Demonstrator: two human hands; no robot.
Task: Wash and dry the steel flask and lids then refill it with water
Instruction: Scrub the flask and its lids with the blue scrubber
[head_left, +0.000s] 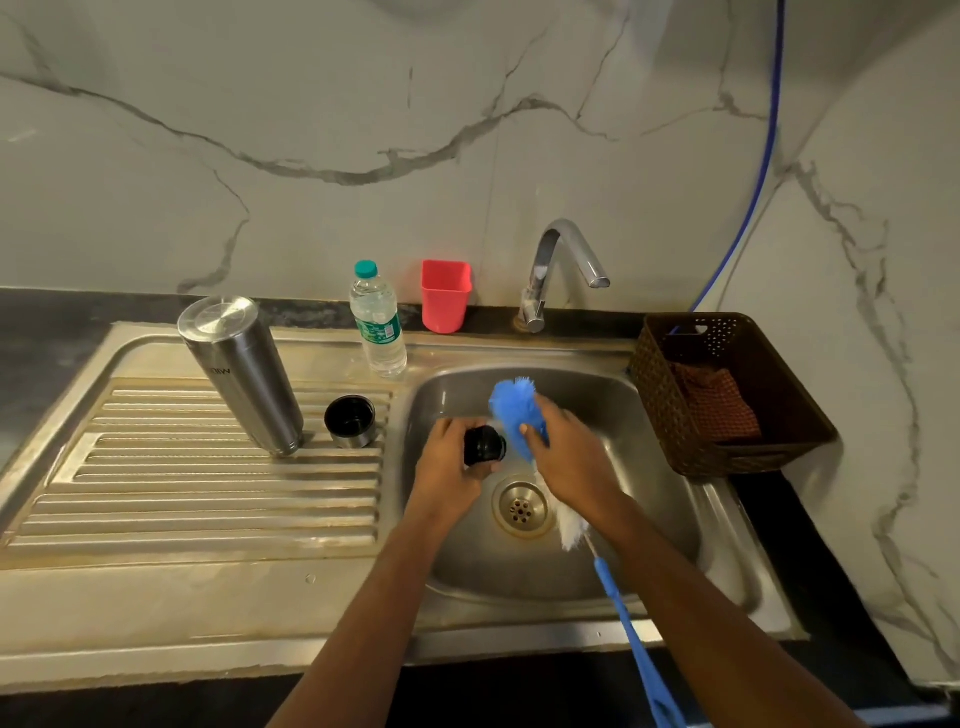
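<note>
Upside down: steel flask (241, 374) (brushed, base up)

A red cup (445, 296) stands at the marble wall (363, 104); a brown basket (753, 460) holds what seems a cloth (717, 405).

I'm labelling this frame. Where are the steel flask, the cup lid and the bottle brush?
steel flask (242, 375), head view, mid-body.
cup lid (349, 417), head view, its dark inside.
bottle brush (513, 406), head view, blue bristles.

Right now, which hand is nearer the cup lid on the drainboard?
Left. The left hand, holding the black stopper over the sink, is just right of the cup lid; the right hand, gripping the blue brush, is farther right.
</note>
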